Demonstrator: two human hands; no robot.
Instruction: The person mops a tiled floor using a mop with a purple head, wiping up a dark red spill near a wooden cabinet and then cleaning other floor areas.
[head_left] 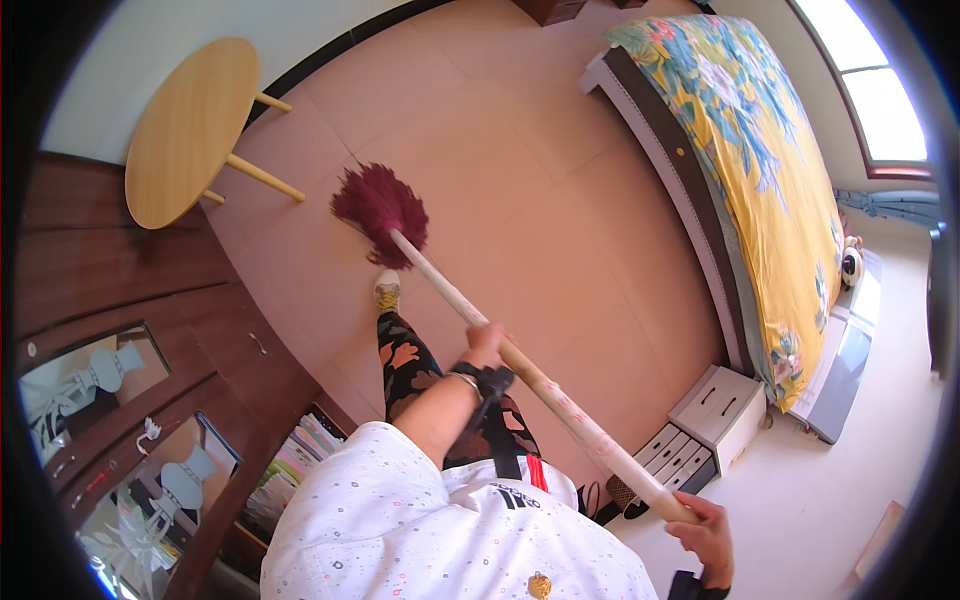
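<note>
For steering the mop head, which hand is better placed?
Probably the left hand: it grips the mop handle nearer the maroon mop head, while the right hand holds the far end.

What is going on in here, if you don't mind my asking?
A person is holding a mop: the left hand grips partway along the handle, the right hand its near end. The dark red mop head is down on the floor, just beyond a shoe, between the table on the left and the bed on the right.
</note>
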